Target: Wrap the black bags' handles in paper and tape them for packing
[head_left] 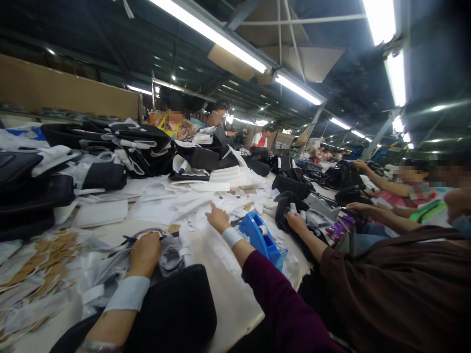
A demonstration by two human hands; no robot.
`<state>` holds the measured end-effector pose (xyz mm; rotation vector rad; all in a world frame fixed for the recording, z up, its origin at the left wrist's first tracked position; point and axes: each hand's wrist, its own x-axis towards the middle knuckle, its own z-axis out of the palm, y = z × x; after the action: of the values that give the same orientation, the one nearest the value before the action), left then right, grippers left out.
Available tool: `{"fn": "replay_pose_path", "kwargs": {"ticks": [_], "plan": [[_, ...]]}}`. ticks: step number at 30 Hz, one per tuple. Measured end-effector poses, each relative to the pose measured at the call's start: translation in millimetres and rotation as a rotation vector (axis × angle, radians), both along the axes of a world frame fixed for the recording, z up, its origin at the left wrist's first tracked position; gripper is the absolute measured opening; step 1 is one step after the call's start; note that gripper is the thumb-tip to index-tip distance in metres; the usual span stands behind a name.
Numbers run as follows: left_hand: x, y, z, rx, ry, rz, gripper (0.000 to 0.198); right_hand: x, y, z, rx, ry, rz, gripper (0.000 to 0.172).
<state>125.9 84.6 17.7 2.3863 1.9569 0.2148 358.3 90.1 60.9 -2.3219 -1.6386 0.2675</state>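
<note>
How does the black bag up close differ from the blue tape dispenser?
The bag is black, while the dispenser is bright blue. The bag looks larger than the dispenser. The bag lies nearer the left hand; the dispenser is nearer the right hand. Both are close to the person.

A wide, pale band [128,293] circles the wrist behind the left hand [146,252]; a similar strip [231,237] sits behind the right hand [218,219]. The right sleeve [281,296] is deep purple, ending mid-forearm.
</note>
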Motion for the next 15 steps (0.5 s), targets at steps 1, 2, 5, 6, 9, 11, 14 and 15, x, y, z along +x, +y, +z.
{"fn": "replay_pose_path", "kwargs": {"ticks": [1, 2, 5, 6, 9, 11, 14, 15], "plan": [[0, 0, 0.6, 0.004, 0.003, -0.003, 0.038, -4, 9, 2.2, -0.053, -0.003, -0.009, 0.039], [0, -1, 1.0, 0.008, 0.004, -0.006, 0.038, -6, 16, 4.0, -0.097, -0.008, -0.012, 0.035], [-1, -1, 0.5, 0.021, 0.007, -0.014, 0.038, -7, 26, 6.6, -0.152, -0.042, 0.027, 0.027], [-1, -1, -0.1, 0.023, 0.007, -0.016, 0.038, -5, 25, 6.8, -0.14, -0.06, 0.058, 0.026], [-2, 0, -2.5, 0.016, 0.006, -0.019, 0.038, 5, 17, 7.3, -0.039, -0.126, 0.173, 0.026], [-2, 0, -3.6, 0.015, 0.005, -0.027, 0.039, 12, 12, 8.5, 0.038, -0.171, 0.227, 0.025], [-2, 0, -3.7, 0.021, 0.005, -0.038, 0.041, 20, 10, 13.2, 0.131, -0.215, 0.251, 0.019], [-2, 0, -3.5, 0.023, 0.006, -0.041, 0.041, 22, 11, 16.1, 0.162, -0.219, 0.254, 0.018]]}}
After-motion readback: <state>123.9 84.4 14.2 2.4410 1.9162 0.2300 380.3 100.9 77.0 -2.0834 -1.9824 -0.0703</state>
